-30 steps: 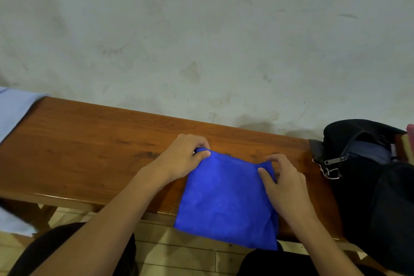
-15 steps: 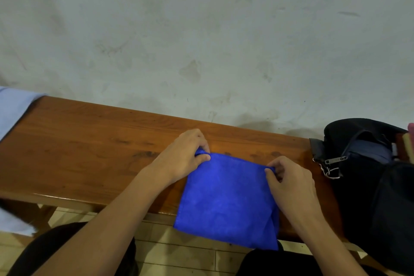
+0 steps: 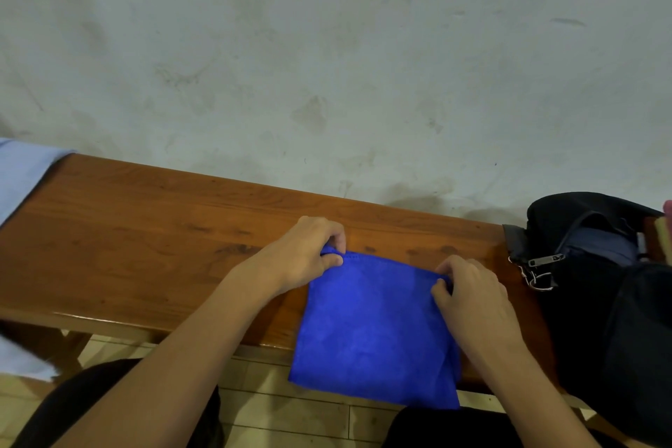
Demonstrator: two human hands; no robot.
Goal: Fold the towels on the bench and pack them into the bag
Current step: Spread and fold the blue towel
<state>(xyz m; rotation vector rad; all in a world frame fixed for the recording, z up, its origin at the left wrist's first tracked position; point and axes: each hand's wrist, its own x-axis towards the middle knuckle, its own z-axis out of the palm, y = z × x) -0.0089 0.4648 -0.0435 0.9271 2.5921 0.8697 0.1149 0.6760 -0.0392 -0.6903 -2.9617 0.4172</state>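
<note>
Hands pinch square blue towel on glossy wooden bench.

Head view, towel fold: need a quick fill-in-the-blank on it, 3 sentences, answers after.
1. Both hands, left and right, pinch the far corners of the ____ towel.
2. The towel's near edge hangs over the front edge of the wooden ____.
3. The black bag sits at the bench's ____ end.

Missing words: blue; bench; right
</note>
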